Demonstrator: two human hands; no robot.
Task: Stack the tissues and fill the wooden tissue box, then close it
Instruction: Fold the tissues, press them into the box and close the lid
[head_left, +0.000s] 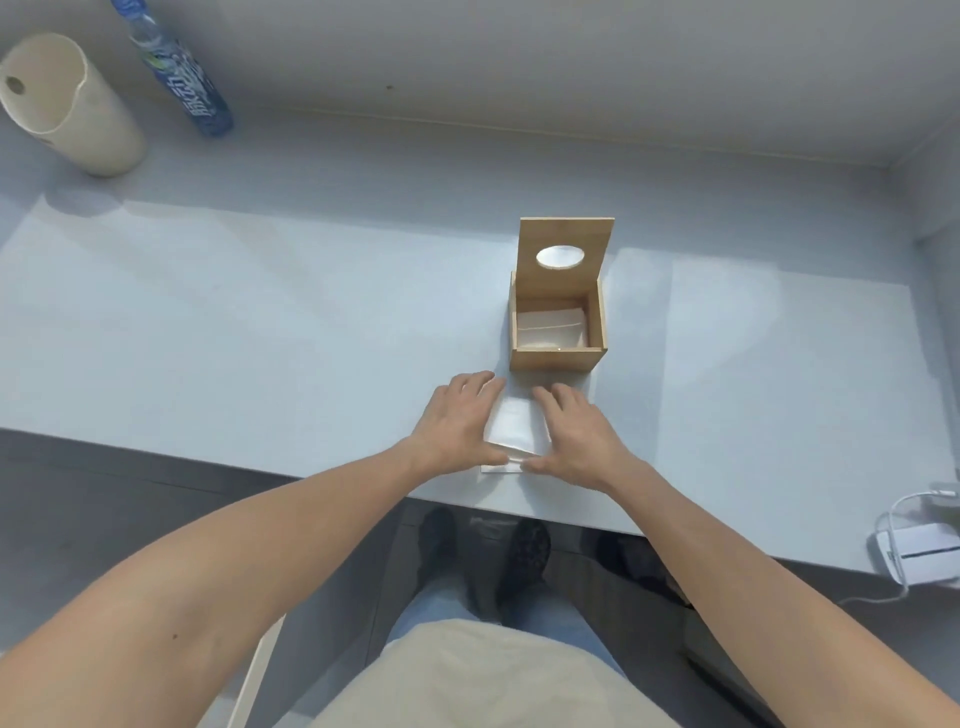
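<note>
A wooden tissue box (556, 358) stands on the white table (260, 332), its hinged lid (566, 239) with an oval hole raised upright at the back. White tissues (550, 327) lie inside it, well below the rim. In front of the box, near the table's front edge, lies a small stack of white tissues (514, 426). My left hand (457, 421) presses on the stack's left side and my right hand (576, 431) on its right side. Both thumbs pinch the stack's near edge, which is lifted slightly.
A cream cylindrical container (67, 104) and a blue-labelled water bottle (182, 73) stand at the back left by the wall. A white device with a cable (919, 551) sits past the table's right front corner. My legs and shoes show below the table edge.
</note>
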